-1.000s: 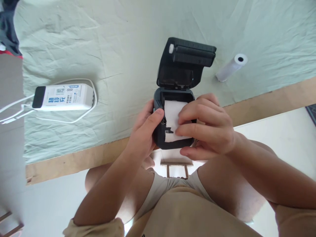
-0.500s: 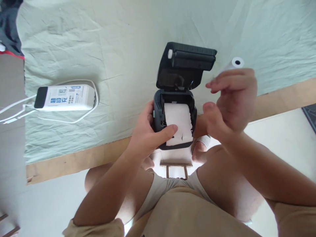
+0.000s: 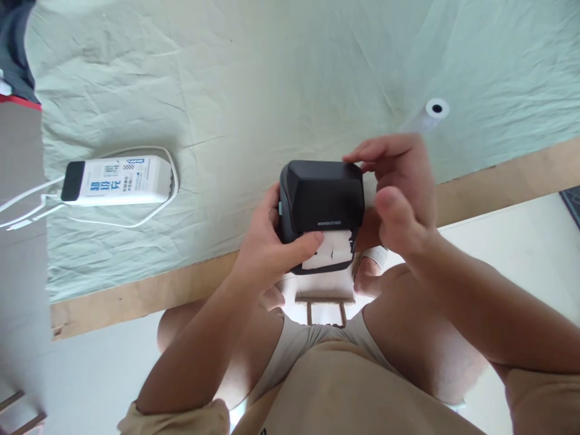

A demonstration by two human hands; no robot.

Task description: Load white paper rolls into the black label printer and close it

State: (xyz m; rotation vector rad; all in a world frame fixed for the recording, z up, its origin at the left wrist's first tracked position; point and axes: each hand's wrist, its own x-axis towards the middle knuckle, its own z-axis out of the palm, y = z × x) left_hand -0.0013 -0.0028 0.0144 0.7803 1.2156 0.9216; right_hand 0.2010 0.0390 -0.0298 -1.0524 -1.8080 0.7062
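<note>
A small black label printer (image 3: 328,190) is held over the table's near edge, its lid folded down over the body. White paper (image 3: 333,254) with a ragged right edge comes out below the lid. My left hand (image 3: 276,241) grips the printer's left side, with the thumb across the paper; its other fingers are mostly hidden behind the body. At the printer's upper right corner, my right hand (image 3: 403,187) has its fingertips by the lid, fingers and thumb apart, nothing held in them. Beyond that hand a white paper roll (image 3: 430,115) lies on the cloth.
A pale green cloth (image 3: 217,78) covers the table, with a bare wooden edge (image 3: 145,296) in front. To the left lies a white power strip (image 3: 120,180) with white cables. Dark fabric (image 3: 18,54) hangs at the far left corner. A wooden stool (image 3: 324,301) shows below.
The printer's lid has swung down from upright to over the paper. My right hand has moved left to the lid's corner. My left hand keeps its grip.
</note>
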